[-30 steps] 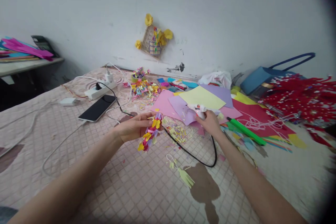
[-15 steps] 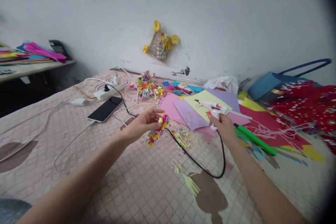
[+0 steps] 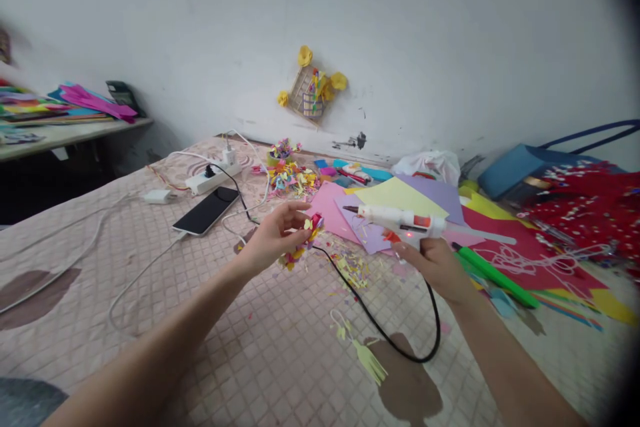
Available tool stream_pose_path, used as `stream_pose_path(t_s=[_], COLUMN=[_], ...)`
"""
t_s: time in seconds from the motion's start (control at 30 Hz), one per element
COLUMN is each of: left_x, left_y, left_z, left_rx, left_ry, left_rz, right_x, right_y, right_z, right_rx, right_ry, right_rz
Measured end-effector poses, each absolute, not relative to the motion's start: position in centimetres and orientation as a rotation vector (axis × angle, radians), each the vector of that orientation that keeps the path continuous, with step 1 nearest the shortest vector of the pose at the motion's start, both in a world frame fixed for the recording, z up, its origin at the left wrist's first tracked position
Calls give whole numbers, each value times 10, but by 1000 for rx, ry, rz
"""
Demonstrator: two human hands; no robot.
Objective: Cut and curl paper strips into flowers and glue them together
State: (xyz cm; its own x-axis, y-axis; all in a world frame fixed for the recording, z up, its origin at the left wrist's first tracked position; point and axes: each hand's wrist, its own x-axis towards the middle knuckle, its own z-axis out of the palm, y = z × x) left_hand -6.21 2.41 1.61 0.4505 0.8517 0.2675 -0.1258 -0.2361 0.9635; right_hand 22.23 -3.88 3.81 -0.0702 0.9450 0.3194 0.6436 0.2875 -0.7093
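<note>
My left hand (image 3: pixel 280 233) pinches a cluster of small colourful paper flowers (image 3: pixel 296 255), in red, yellow and purple, above the tablecloth (image 3: pixel 240 340). My right hand (image 3: pixel 435 263) is wrapped round the handle of a white glue gun (image 3: pixel 400 217). Its dark nozzle points left toward the flower cluster, apart from it. A clear glue stick (image 3: pixel 483 235) sticks out of its back, and a small red light glows on its side. The black cord (image 3: pixel 367 310) loops down over the cloth. Yellow paper scraps (image 3: pixel 353 270) lie between my hands.
A phone (image 3: pixel 206 211) and a power strip (image 3: pixel 213 177) with cables lie left. Coloured paper sheets (image 3: pixel 400 197) and a green utility knife (image 3: pixel 495 275) are right. A pale yellow paper tassel (image 3: pixel 369 360) lies in front. More paper flowers (image 3: pixel 293 179) are piled near the wall.
My right hand has lifted the glue gun slightly and turned it more side-on, its nozzle now further left. My left hand still grips the flower cluster. The view has shifted a little.
</note>
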Motion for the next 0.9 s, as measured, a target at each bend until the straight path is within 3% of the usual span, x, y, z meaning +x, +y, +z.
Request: stream_pose_path(t_s=[0.3, 0.9], left_x=[-66, -67], left_y=[29, 24], left_z=[13, 16], left_rx=[1049, 961], left_ry=[426, 288], left_rz=[793, 738], right_x=[209, 202], right_y=[-51, -60], right_z=[46, 54], right_rx=[-1384, -1350], right_ry=[-1908, -1973], right_rz=[522, 416])
